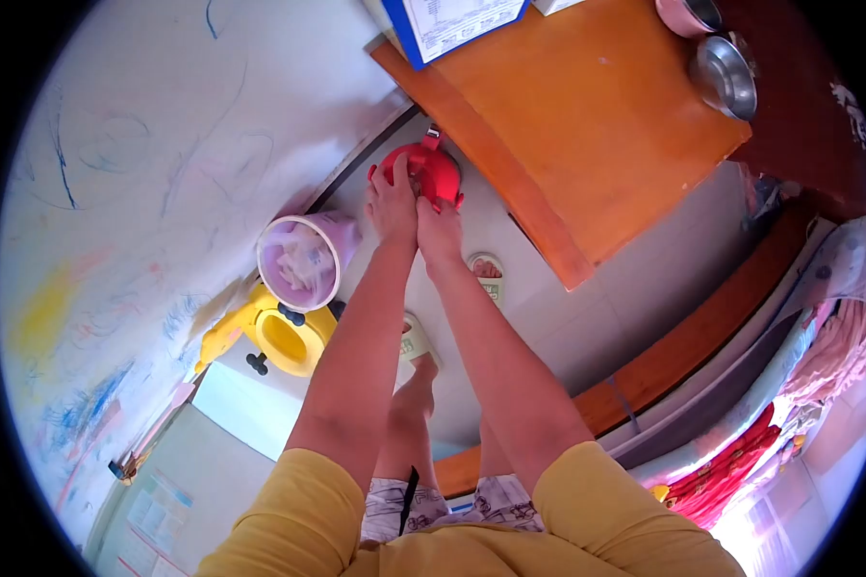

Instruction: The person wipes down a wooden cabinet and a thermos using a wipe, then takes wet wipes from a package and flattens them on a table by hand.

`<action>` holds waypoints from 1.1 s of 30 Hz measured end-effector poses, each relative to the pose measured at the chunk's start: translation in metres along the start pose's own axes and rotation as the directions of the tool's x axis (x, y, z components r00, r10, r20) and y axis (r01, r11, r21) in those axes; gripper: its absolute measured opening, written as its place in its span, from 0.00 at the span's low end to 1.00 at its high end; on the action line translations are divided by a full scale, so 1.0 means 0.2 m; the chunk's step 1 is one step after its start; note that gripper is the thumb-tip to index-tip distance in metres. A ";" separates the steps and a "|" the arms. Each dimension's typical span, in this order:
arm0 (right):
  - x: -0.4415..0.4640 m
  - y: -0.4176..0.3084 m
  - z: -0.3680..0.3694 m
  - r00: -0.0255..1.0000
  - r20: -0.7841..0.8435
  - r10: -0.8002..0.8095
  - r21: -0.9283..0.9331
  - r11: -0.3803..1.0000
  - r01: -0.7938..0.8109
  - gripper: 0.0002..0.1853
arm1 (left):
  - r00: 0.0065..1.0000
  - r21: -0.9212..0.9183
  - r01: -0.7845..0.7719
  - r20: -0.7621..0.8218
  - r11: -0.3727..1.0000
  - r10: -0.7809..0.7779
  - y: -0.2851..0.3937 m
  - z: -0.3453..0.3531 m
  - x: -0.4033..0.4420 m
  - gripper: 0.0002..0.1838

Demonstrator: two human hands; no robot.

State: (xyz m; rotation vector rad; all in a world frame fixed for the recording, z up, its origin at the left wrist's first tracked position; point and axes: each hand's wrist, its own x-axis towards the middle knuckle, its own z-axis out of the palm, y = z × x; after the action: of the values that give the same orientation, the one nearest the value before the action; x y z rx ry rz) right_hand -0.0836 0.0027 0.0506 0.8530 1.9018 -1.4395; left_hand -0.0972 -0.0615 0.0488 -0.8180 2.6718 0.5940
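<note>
Both my arms reach forward to a round red object with a strap or buckle at its top, low beside the orange table. My left hand lies on its left side, fingers bent over it. At its lower edge is my right hand, the fingers closed round the rim and touching my left hand. What the object is, I cannot make out, as my hands cover part of it.
A lilac bin with a bag inside stands left, above a yellow potty. The orange table carries a blue folder and a metal bowl. A wooden bed edge curves along the right.
</note>
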 end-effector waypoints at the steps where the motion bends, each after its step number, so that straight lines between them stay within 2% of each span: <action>1: -0.02 0.00 -0.02 1.000 -0.008 -0.001 0.006 1.000 0.001 0.32 | 1.000 -0.010 -0.025 -0.003 1.000 0.025 0.00 0.00 -0.01 0.31; 2: -0.04 0.01 -0.04 0.999 0.027 -0.042 0.025 0.999 0.041 0.28 | 0.999 -0.010 -0.034 0.000 0.999 0.034 -0.01 0.00 -0.05 0.31; 4: -0.14 0.00 -0.11 0.995 0.036 -0.093 0.067 0.994 0.090 0.25 | 0.943 0.081 -0.230 -0.228 0.970 0.243 0.00 -0.08 -0.20 0.33; 5: -0.21 -0.01 -0.14 0.988 0.043 -0.146 0.092 0.986 0.142 0.20 | 0.936 0.085 -0.253 -0.232 0.964 0.266 0.00 -0.14 -0.26 0.33; 6: -0.28 -0.02 -0.17 0.979 0.046 -0.198 0.118 0.974 0.192 0.15 | 0.915 -0.122 -0.366 -0.226 0.922 0.334 0.00 -0.19 -0.34 0.31; 7: -0.40 -0.06 -0.25 0.973 0.077 -0.218 0.183 0.962 0.201 0.13 | 0.885 -0.324 -0.462 -0.231 0.825 0.405 0.03 -0.28 -0.42 0.30; 8: -0.53 -0.10 -0.34 0.965 0.100 -0.243 0.249 0.945 0.213 0.12 | 0.898 -0.426 -0.435 -0.137 0.793 0.419 0.07 -0.38 -0.54 0.26; 9: -0.65 -0.10 -0.42 0.947 0.051 -0.316 0.321 0.903 0.284 0.11 | 0.894 -0.519 -0.397 -0.032 0.757 0.447 0.12 -0.50 -0.68 0.23; 10: -0.78 -0.09 -0.50 0.924 -0.018 -0.382 0.386 0.850 0.359 0.09 | 0.852 -0.486 -0.470 -0.034 0.736 0.522 0.16 -0.56 -0.80 0.21; 11: -0.91 -0.06 -0.61 0.920 -0.087 -0.383 0.402 0.831 0.384 0.09 | 0.800 -0.457 -0.545 -0.034 0.703 0.598 0.20 -0.61 -0.93 0.19; 13: -1.14 0.01 -0.81 0.934 -0.143 -0.326 0.407 0.841 0.356 0.06 | 0.722 -0.486 -0.591 0.039 0.644 0.691 0.32 -0.72 -1.18 0.18; 17: -1.57 0.18 -1.20 0.875 -0.435 -0.214 0.435 0.800 0.412 0.04 | 0.544 -0.530 -0.649 0.179 0.546 0.820 0.58 -0.74 -1.69 0.17; 19: -1.72 0.31 -1.37 0.856 -0.513 -0.071 0.595 0.689 0.414 0.04 | 0.426 -0.550 -0.687 0.224 0.475 0.876 0.70 -0.68 -1.91 0.17; 24: -2.01 0.69 -1.86 0.757 -0.645 0.100 0.679 0.528 0.509 0.03 | 0.107 -0.622 -0.706 0.380 0.339 0.919 0.97 -0.44 -2.45 0.18; 26: -2.06 0.90 -2.01 0.732 -0.659 0.172 0.711 0.459 0.533 0.03 | 0.029 -0.603 -0.709 0.493 0.365 0.870 1.07 -0.31 -2.68 0.18; 28: -2.06 1.12 -2.16 0.659 -0.705 0.263 0.664 0.572 0.482 0.03 | -0.061 -0.615 -0.716 0.527 0.331 0.848 1.15 -0.11 -2.87 0.18; 30: -2.08 1.33 -2.28 0.632 -0.710 0.310 0.688 0.499 0.527 0.03 | -0.136 -0.604 -0.729 0.590 0.323 0.796 1.15 0.08 -3.02 0.19; 32: -2.12 1.52 -2.41 0.599 -0.696 0.396 0.718 0.403 0.568 0.03 | -0.128 -0.636 -0.502 0.725 0.586 0.677 1.20 0.28 -3.17 0.20; 33: -2.16 1.63 -2.45 0.614 -0.635 0.469 0.771 0.339 0.539 0.05 | -0.152 -0.619 -0.521 0.745 0.588 0.649 1.22 0.37 -3.22 0.20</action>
State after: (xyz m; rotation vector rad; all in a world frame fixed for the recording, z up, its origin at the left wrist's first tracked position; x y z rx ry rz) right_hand 0.3974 0.4868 0.3098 2.4257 1.2758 -2.5778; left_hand 0.2861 0.4566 0.3005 0.8325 1.4945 0.9924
